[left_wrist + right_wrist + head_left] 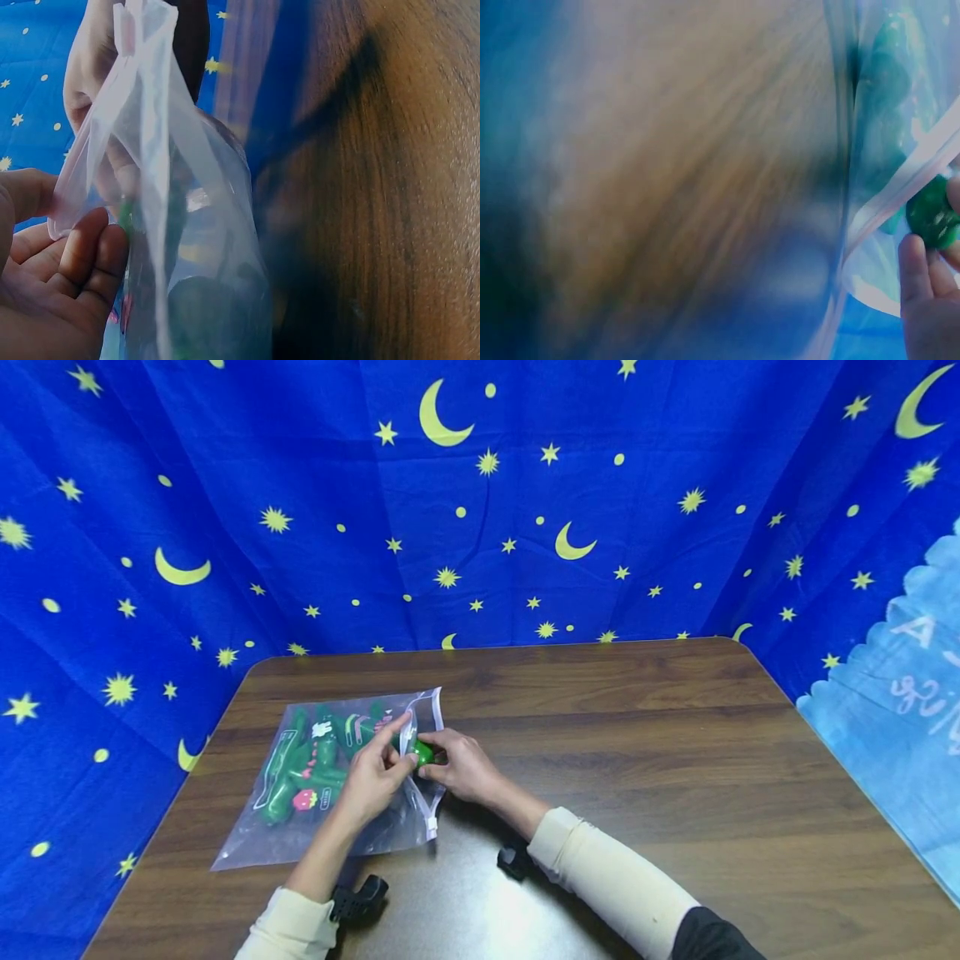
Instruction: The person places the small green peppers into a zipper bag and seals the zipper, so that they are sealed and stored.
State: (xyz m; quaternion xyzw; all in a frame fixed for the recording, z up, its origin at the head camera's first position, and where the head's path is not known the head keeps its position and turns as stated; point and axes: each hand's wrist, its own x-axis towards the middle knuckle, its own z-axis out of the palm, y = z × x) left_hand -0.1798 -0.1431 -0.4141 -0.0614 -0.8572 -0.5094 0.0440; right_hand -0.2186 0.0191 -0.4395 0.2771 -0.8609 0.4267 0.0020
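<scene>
A clear zip bag printed with pink and white pictures lies on the table, with several long green things showing through it. My left hand pinches one edge of the bag's mouth between thumb and fingers, as the left wrist view shows, and the mouth gapes. At that mouth, my right hand grips a glossy, rounded green object between thumb and fingers. In the right wrist view the green object sits beside the bag's white rim, partly covered by fingers.
The white zip slider is at the near end of the bag's mouth. Brown wooden table extends to the right. A blue curtain with moons and stars hangs behind, and a light blue cloth at the right.
</scene>
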